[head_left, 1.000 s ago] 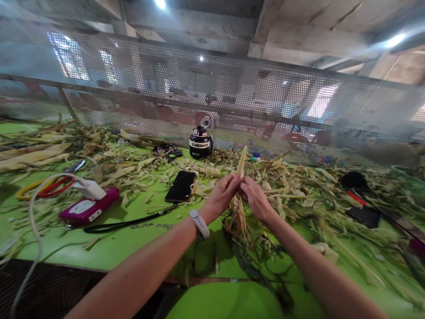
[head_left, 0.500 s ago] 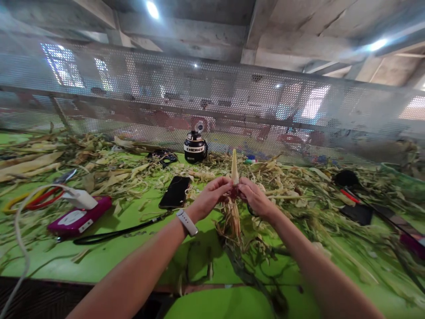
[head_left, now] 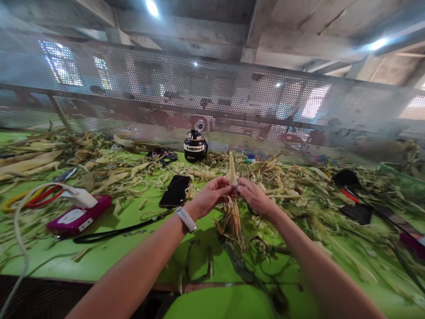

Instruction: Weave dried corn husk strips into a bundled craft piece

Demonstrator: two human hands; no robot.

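Observation:
Both my hands meet above the green table (head_left: 109,252) and pinch one small pale corn ear (head_left: 232,170) that points upward. My left hand (head_left: 211,196), with a white band on its wrist, grips it from the left. From the right, my right hand (head_left: 253,195) has its fingers closed on the same ear. Dry husk strips (head_left: 234,217) hang down from below my fingers toward the table.
Husk scraps (head_left: 299,199) litter the table. A black phone (head_left: 175,190) lies left of my hands, a magenta power bank (head_left: 78,216) with a white charger farther left. A black bottle (head_left: 195,148) stands at the back by a perforated metal screen (head_left: 212,102). Dark tools (head_left: 357,210) lie right.
The husk has been pulled down off the ear, so its pale tip stands bare above my fingers. The camera view shifted slightly right; my hands stayed together.

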